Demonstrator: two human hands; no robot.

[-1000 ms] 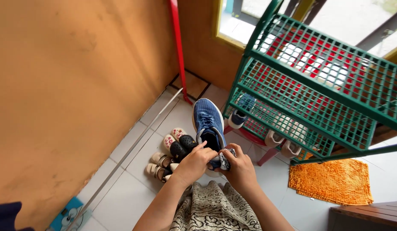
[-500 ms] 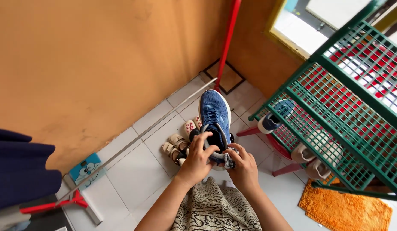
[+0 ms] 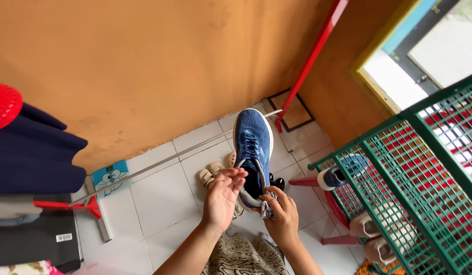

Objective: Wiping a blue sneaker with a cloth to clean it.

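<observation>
**Tiled corner, one shoe held aloft**

White floor tiles (image 3: pixel 164 196) and an orange wall (image 3: pixel 144 61) frame a blue shoe (image 3: pixel 252 147), which is held in the air, toe pointing away, above a cluster of small sandals (image 3: pixel 209 175). Its heel is gripped from below by the right hand (image 3: pixel 280 216), closed on the heel together with a small patterned scrap whose kind cannot be told. The left hand (image 3: pixel 221 196) is spread open beside the shoe, fingertips just touching its collar and grasping nothing.

With the shoe carried by one hand at the heel alone, a slip is judged possible; it would likely be dropped onto the sandals below. A swing to the right could knock it against the green rack (image 3: pixel 414 178), where other shoes are stored.

Further out, a red pole (image 3: pixel 312 63) is leaned in the corner, a metal rod is laid along the floor, a blue scale (image 3: pixel 111 177) is set by the wall, and dark cloth (image 3: pixel 32 153) is hung at the left.
</observation>
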